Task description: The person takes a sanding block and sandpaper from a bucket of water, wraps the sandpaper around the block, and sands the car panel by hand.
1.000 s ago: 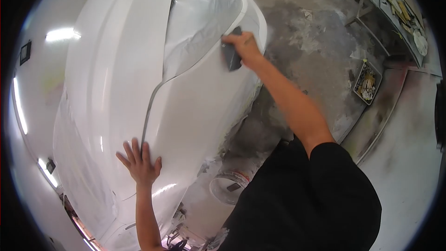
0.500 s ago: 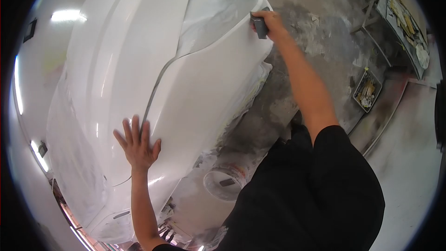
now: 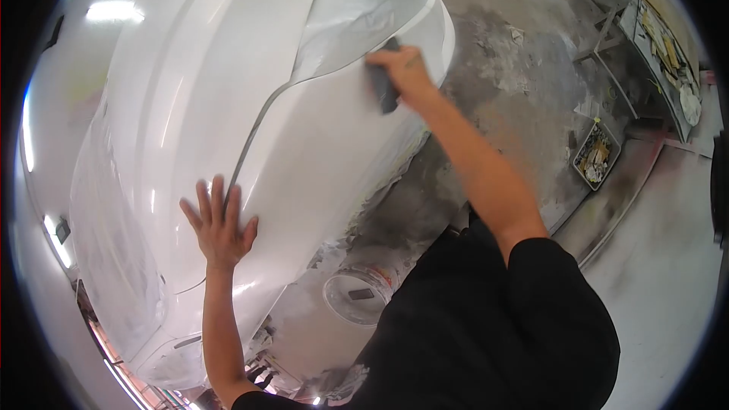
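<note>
My right hand (image 3: 411,76) grips a dark grey sanding block (image 3: 387,91), blurred by motion, against the white fender (image 3: 311,159) of a car. The block is just below the edge of clear plastic film (image 3: 364,4) that covers the area beside the hood. With fingers spread, my left hand (image 3: 220,229) lies flat nearer to me, across the seam between the fender and the white hood (image 3: 220,61). Nothing is held in it.
A clear bucket (image 3: 336,310) stands on the floor beside the car, with a dark rectangular block (image 3: 361,294) inside. To the right are a bin of scraps (image 3: 616,153) and a metal-legged table (image 3: 636,38) with strips on top. Masking film (image 3: 114,235) drapes the car's far-left side.
My right hand has slid the sanding block toward me and to the left along the fender. My left hand stays spread at nearly the same spot. The view has shifted slightly.
</note>
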Available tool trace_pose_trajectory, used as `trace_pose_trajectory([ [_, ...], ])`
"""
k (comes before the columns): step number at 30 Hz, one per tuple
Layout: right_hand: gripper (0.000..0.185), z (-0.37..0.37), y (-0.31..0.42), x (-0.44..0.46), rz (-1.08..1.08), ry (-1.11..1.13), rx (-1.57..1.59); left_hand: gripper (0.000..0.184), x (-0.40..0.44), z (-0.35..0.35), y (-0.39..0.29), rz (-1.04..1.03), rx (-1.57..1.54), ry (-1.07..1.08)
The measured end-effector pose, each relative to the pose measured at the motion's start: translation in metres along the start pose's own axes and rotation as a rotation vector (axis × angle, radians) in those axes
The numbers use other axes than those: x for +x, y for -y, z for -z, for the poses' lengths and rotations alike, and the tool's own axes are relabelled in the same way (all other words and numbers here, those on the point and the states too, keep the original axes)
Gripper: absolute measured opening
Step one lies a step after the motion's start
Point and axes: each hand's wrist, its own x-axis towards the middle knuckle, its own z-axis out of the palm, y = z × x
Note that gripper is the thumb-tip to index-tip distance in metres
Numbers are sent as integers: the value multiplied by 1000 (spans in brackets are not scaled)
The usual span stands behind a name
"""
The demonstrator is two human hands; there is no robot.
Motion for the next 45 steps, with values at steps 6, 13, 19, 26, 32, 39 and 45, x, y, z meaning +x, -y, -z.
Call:
trace_pose_trajectory([
  [6, 22, 10, 39, -5, -149, -53, 47, 66, -4, 3, -2, 6, -8, 16],
  [13, 21, -46, 9, -34, -36, -5, 9, 66, -4, 3, -3, 33, -6, 19],
  [19, 20, -31, 16, -24, -72, 5, 111, 67, -2, 5, -2, 23, -33, 2],
  [26, 21, -43, 36, -39, -181, 35, 52, 67, -3, 5, -3, 42, -38, 24],
  [32, 20, -62, 20, -40, -151, 32, 69, 67, -4, 4, -3, 48, -34, 30],
  [39, 18, 5, 21, 7, -108, -17, 75, 68, -5, 6, 0, 41, -25, 44],
  [45, 19, 2, 31, -7, -108, 11, 96, 68, -5, -2, 0, 22, -12, 20],
])
